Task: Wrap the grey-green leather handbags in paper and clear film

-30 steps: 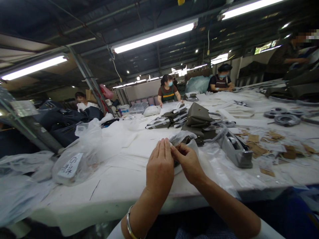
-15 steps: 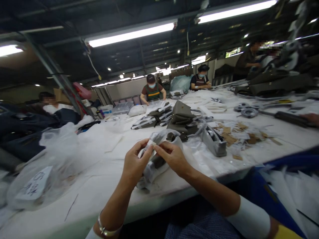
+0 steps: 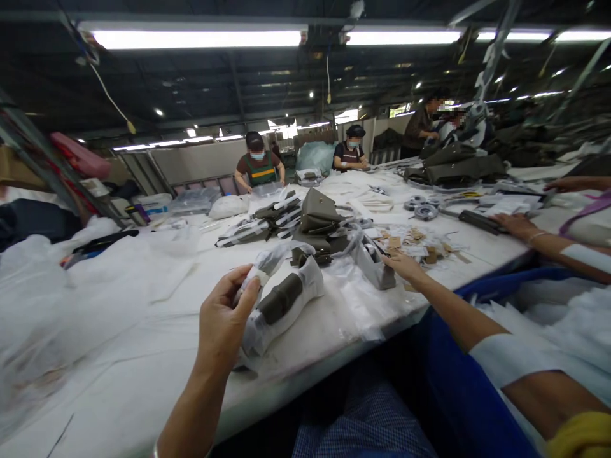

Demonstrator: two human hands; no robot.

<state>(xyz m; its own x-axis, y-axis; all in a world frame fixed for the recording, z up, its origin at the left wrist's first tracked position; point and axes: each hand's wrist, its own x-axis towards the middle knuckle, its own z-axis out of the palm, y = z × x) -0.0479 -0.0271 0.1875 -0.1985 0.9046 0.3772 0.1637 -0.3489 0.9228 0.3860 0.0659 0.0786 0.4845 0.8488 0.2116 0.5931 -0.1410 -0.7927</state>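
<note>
My left hand (image 3: 224, 312) is closed, thumb and fingers pinching the wrapped end of a dark olive bag strap (image 3: 281, 298). Whitish see-through wrapping covers much of this curved strap, which rests near the table's front edge. A small pale piece (image 3: 258, 275) shows at my left thumb. My right hand (image 3: 405, 266) is stretched out to the right, its fingers at the rim of a grey open box (image 3: 377, 270). Its fingertips are partly hidden there, and nothing can be made out in them. Behind the strap stands a pile of dark olive bags (image 3: 319, 213).
Brown and white tags (image 3: 420, 245) lie scattered beyond the box, near rolls of tape (image 3: 424, 212). A blue bin (image 3: 443, 356) with white sheets stands below the table at right. A co-worker's hand (image 3: 515, 226) rests at the right edge. Clear plastic (image 3: 95, 273) covers the left.
My right hand has left the wrapped strap and moved right to the grey box. My left hand still pinches the strap. The view has turned rightward and levelled.
</note>
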